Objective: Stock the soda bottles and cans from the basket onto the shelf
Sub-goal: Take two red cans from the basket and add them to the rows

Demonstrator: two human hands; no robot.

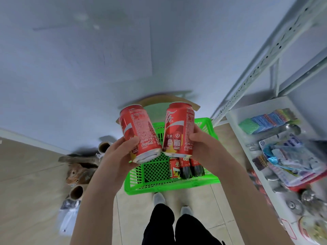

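My left hand (117, 153) grips a red cola can (138, 131), tilted to the left. My right hand (203, 145) grips a second red cola can (178, 128), held nearly upright. Both cans hang side by side above the green plastic basket (169, 186) on the floor. In the basket's right part lie one more red can (174, 167) and two dark cola bottles (192, 167). The white metal shelf (251, 144) stands at the right.
The shelf's lower board carries colourful sponges (269, 121), packets (292, 160) and metal kitchenware (293, 206). Cardboard tubes (76, 191) and a plastic bag (68, 220) lie on the floor to the left. A pale wall rises behind the basket. My feet stand just before it.
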